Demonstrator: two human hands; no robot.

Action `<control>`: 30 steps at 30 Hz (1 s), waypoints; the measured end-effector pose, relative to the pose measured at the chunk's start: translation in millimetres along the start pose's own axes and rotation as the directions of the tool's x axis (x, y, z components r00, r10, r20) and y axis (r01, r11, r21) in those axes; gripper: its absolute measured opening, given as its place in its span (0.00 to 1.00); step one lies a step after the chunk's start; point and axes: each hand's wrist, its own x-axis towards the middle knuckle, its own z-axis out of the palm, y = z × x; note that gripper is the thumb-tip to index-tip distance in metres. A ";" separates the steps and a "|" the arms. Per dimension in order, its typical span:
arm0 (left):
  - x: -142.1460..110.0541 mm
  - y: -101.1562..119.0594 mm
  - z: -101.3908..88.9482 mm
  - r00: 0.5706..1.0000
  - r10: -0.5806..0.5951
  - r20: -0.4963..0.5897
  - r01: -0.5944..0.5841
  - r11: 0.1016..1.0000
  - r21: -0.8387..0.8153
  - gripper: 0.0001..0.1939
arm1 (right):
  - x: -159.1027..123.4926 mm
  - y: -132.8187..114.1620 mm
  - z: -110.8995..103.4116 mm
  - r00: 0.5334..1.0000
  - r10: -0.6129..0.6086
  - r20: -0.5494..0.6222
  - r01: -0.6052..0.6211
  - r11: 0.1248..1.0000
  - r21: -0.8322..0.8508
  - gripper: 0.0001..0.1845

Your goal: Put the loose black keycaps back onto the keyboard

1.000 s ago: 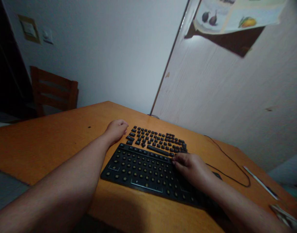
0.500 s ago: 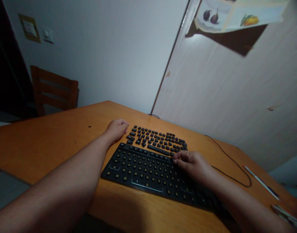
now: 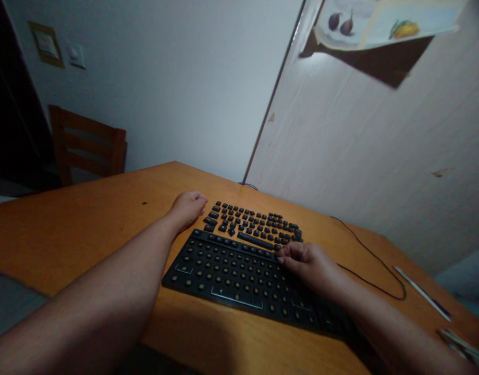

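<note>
A black keyboard [image 3: 227,273] lies on the wooden table with most of its key stems bare. Along its far edge a row of keycaps [image 3: 223,241] is still in place. My right hand [image 3: 307,263] is over the keyboard's right part, thumb and forefinger pinched on a keycap at that row, mostly hidden by the fingertips. Beyond the keyboard, loose black keycaps [image 3: 258,222] lie in rows, with the long space bar [image 3: 255,240] nearest. My left hand [image 3: 188,207] rests on the table left of them, fingers curled in, with nothing showing in it.
The table [image 3: 106,208] meets the wall at the back. A black cable [image 3: 380,258] loops at the right, near a thin white strip [image 3: 422,293]. A wooden chair [image 3: 88,146] stands at the far left. Pictures [image 3: 380,26] hang on the wall panel.
Almost nothing differs. My right hand's fingertips have shifted very slightly left at the keyboard's far row; my left hand stays put.
</note>
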 end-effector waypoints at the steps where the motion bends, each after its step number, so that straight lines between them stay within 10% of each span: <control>1: 0.4 -0.6 0.0 1.000 0.007 -0.001 -0.007 1.000 0.007 0.11 | 0.7 1.2 0.7 1.000 0.000 -0.002 0.000 1.000 -0.001 0.08; 15: 3.2 -8.1 1.4 1.000 -0.014 -0.004 0.014 1.000 -0.019 0.12 | 1.1 -20.6 -3.9 1.000 -0.022 0.009 0.024 0.977 -0.211 0.06; 20: 2.7 -8.1 1.0 1.000 -0.005 0.004 0.005 1.000 -0.024 0.12 | -19.5 -47.1 5.6 0.996 -0.046 -0.075 -0.006 0.814 -0.581 0.10; 30: 5.2 -14.1 1.4 1.000 0.022 0.014 -0.023 0.999 0.034 0.13 | -39.4 -48.7 15.1 1.000 -0.006 -0.005 -0.001 0.591 -0.807 0.33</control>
